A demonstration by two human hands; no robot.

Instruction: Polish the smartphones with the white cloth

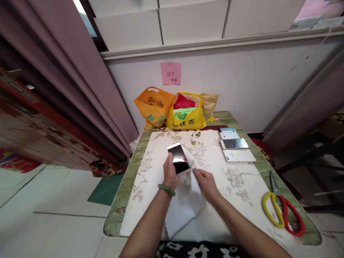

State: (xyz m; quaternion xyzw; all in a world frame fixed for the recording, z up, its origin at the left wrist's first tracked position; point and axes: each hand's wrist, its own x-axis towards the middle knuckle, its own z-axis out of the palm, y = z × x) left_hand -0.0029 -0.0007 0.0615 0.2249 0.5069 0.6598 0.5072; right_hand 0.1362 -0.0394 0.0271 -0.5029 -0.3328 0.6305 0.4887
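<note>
Left hand holds phone; right hand pinches cloth.

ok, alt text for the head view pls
Left hand holds a phone, dark screen up, above a floral-patterned sheet; the right hand pinches a white cloth. Four more phones and scissors lie at the right; bags stand at the table's far end.
</note>
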